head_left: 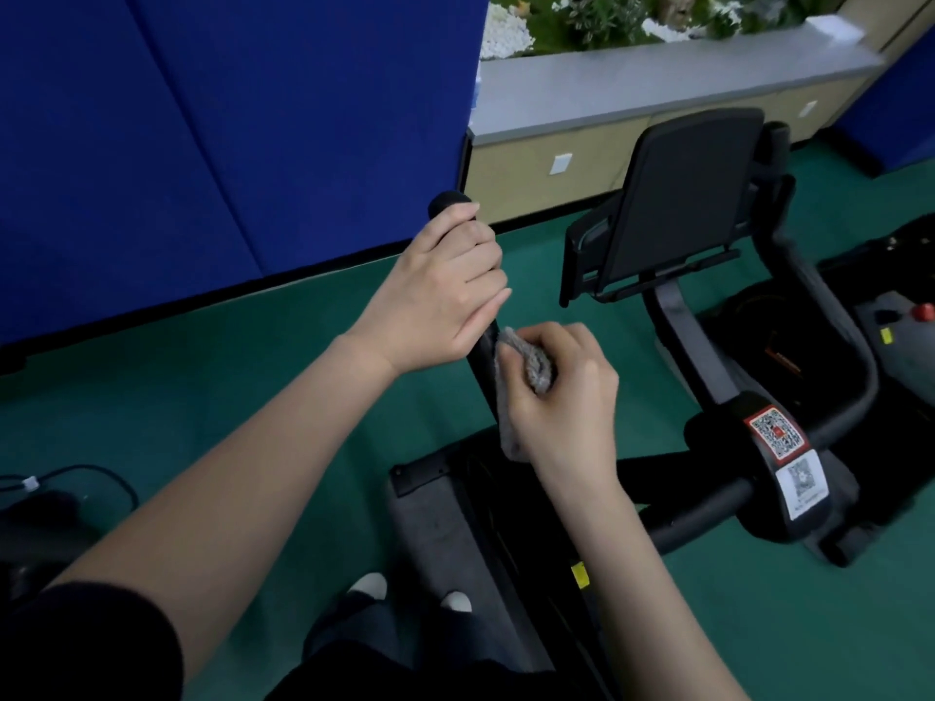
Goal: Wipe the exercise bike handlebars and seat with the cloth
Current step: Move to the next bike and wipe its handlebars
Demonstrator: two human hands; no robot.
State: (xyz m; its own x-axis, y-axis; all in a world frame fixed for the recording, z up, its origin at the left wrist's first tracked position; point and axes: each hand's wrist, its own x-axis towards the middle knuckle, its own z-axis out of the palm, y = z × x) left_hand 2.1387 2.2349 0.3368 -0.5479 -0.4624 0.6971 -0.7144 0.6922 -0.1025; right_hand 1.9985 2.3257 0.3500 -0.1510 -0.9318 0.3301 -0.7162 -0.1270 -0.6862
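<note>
Left grip (435,290) is wrapped tight round the upright handlebar (448,202), fingers curled over the front, only the rounded black tip showing above them. Right grip (561,392) is closed on the grey cloth (534,366), which is bunched in the fist and pressed against the bar just beneath the left one, the two very nearly touching.

Here's the worry: the left grip covers the whole upper stretch of that bar. Unless it shifts, I'd say that part goes unwiped, and a stroke upward runs the knuckles straight into it. The cloth is also wadded small, so only a little of it meets the bar and it may skim one side and miss the back. A loose tail hangs below the right grip, down towards the dark frame of the bike, and it could snag there on a long downward pull.

So the cloth sits inside the right grip, part poking out by the thumb and part trailing under the heel of the hand, against the bar's right side. The black panel (683,194) beyond stands well apart; seat back or console, I cannot tell.
</note>
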